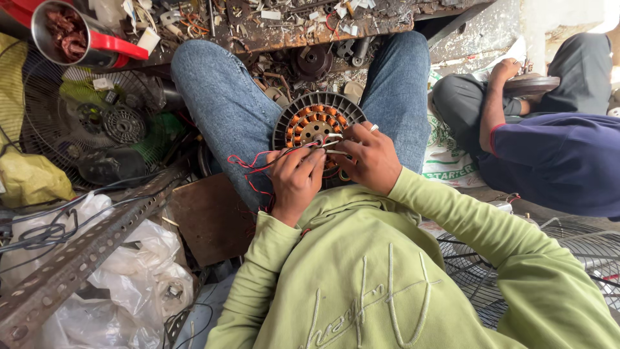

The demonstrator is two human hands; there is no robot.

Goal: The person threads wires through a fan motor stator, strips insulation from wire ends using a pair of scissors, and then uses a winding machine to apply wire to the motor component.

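A round fan motor stator [314, 118] with copper coils and a dark finned rim rests between my knees in blue jeans. My left hand [294, 179] pinches thin red wires [248, 165] that trail off to the left of the stator. Closed on the stator's near edge, my right hand [369, 157] holds white-sleeved wire ends [334, 136] against the coils. Both hands touch at the stator's lower rim. My green sweatshirt sleeves fill the foreground.
A cluttered workbench edge [303, 35] lies ahead, with a red-handled metal cup [68, 32] of copper wire at left. A fan grille [97, 110], perforated metal angle bar [84, 249] and plastic bags [123, 284] crowd the left. Another person's arm [494, 110] works at right.
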